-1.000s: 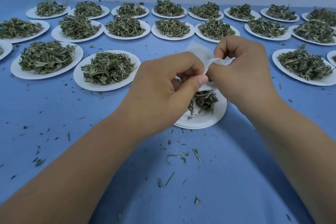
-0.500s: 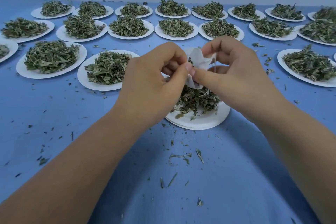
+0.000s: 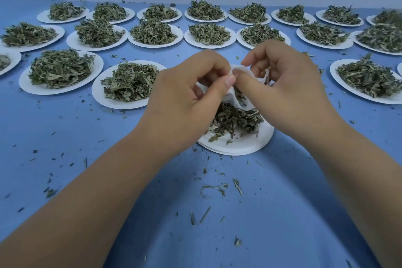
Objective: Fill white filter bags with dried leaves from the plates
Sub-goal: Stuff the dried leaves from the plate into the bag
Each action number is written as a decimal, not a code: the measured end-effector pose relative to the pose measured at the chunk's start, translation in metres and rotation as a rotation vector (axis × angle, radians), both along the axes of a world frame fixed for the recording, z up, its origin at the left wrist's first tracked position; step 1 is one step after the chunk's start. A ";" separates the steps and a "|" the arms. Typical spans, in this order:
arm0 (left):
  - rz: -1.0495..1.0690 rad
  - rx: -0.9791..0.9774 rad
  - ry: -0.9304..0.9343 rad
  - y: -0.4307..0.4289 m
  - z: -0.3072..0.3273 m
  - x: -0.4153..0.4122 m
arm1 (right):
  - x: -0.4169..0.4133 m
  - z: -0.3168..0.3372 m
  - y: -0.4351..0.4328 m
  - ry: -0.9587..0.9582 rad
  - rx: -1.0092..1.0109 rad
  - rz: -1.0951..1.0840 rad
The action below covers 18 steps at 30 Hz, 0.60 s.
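filter bag (image 3: pixel 231 97): white, crumpled, held just above the near plate (image 3: pixel 239 148).
dried leaves (image 3: pixel 236 119): heaped on the near plate.
other plates (image 3: pixel 115 105): leaf-heaped, beyond it.

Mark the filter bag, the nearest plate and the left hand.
filter bag (image 3: pixel 234 99), head view, white fabric below the thumbs.
nearest plate (image 3: pixel 239 148), head view, bare near rim.
left hand (image 3: pixel 187 95), head view, back of the hand.

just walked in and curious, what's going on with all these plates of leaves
A person pinches a white filter bag between the left hand and right hand, over the nearest plate, which carries a small pile of dried leaves. The fingers hide whether the bag holds any leaves yet. Many other plates heaped with leaves cover the blue table.
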<state>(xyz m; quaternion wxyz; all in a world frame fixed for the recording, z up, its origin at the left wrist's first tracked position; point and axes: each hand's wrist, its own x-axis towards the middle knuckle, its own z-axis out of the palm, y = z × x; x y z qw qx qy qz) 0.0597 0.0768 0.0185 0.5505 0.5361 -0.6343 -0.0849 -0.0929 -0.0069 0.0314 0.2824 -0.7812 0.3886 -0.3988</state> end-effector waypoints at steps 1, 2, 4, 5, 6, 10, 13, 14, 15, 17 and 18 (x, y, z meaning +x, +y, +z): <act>0.016 -0.010 0.021 0.000 0.001 0.001 | 0.000 0.001 0.000 -0.009 0.033 0.037; 0.022 -0.027 0.035 0.000 0.002 0.002 | 0.000 0.001 0.001 -0.010 0.070 0.072; 0.012 -0.079 0.035 0.000 0.003 0.001 | 0.001 0.002 0.003 0.012 0.110 0.127; -0.001 -0.100 0.028 0.001 0.004 0.000 | 0.002 0.002 0.004 0.020 0.117 0.138; -0.016 -0.111 0.025 0.002 0.005 -0.002 | 0.002 0.002 0.004 0.009 0.124 0.143; -0.053 -0.098 0.004 0.006 0.007 -0.005 | 0.003 0.000 0.004 -0.039 0.085 0.191; -0.045 -0.025 -0.175 0.007 0.012 0.012 | 0.000 -0.002 -0.001 0.009 0.024 0.179; -0.061 0.019 -0.254 0.006 0.013 0.021 | -0.001 -0.001 -0.002 0.004 0.023 0.159; -0.078 0.059 -0.328 0.006 0.013 0.029 | -0.001 0.000 -0.003 -0.014 0.029 0.151; -0.076 0.120 -0.425 0.003 0.012 0.039 | 0.001 0.007 -0.004 -0.052 0.054 0.193; -0.059 0.157 -0.430 0.002 0.009 0.040 | 0.003 0.010 -0.004 -0.053 0.055 0.239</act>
